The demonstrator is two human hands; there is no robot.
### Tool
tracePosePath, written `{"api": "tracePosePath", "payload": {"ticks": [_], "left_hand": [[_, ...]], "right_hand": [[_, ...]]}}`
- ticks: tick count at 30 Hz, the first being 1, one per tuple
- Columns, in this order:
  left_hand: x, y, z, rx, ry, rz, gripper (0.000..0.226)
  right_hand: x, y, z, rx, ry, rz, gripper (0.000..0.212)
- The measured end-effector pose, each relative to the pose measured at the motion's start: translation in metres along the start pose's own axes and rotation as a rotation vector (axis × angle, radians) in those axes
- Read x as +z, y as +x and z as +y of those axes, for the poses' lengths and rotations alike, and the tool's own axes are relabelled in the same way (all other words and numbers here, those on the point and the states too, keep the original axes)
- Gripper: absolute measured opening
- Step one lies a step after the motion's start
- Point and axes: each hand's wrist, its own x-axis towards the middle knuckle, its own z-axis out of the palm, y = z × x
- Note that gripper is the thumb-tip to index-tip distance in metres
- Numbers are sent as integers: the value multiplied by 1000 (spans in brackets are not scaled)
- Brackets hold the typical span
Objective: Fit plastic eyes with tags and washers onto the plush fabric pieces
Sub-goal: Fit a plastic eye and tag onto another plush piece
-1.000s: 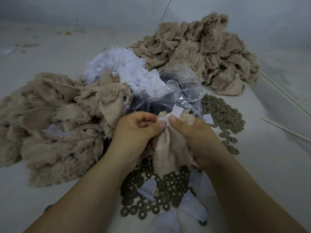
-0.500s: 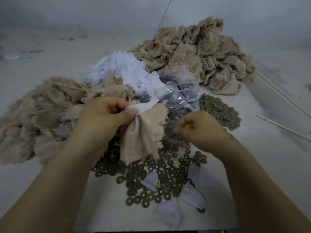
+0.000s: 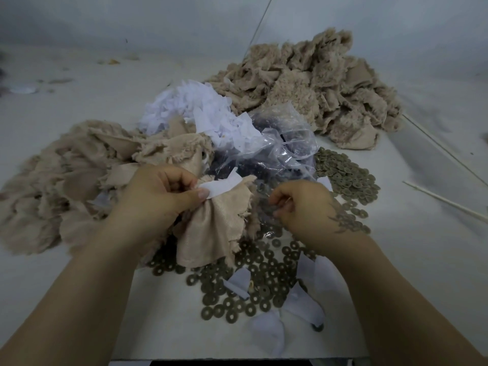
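Left hand (image 3: 158,196) fingers pinch white tag (image 3: 220,187) w/ plush piece (image 3: 216,233), right hand (image 3: 303,207) fingers curled, contents unclear

Counts on the white tabletop (image 3: 79,299)
Two heaps of beige plush fabric pieces (image 3: 60,175); one clear plastic bag (image 3: 285,151); two hands (image 3: 158,196); two thin pale sticks (image 3: 446,202); bronze ring washers (image 3: 343,178) too many to count.

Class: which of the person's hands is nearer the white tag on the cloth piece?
Left. The left hand pinches the white tag; the right hand is beside it, apart.
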Motion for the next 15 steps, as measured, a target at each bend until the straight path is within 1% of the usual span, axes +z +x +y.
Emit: {"api": "tracePosePath", "payload": {"ticks": [1, 3, 5, 7, 10, 12, 15], "left_hand": [[1, -1, -1, -8, -9, -2, 11], [5, -1, -3, -18, -28, 5, 11], [7, 1, -5, -16, -66, 43, 11], [7, 2, -4, -8, -112, 84, 11], [6, 3, -2, -1, -144, 81, 17], [6, 3, -2, -4, -141, 64, 19], [9, 3, -3, -22, -145, 55, 12]], "right_hand": [[-1, 6, 0, 13, -9, 5, 24], [0, 17, -3, 2, -38, -57, 32], [4, 25, -8, -73, -96, -87, 34], [10, 31, -9, -144, -161, -57, 25], [17, 45, -7, -154, -169, 7, 18], [20, 56, -7, -131, -145, 58, 19], [24, 65, -5, -80, -158, 79, 29]]}}
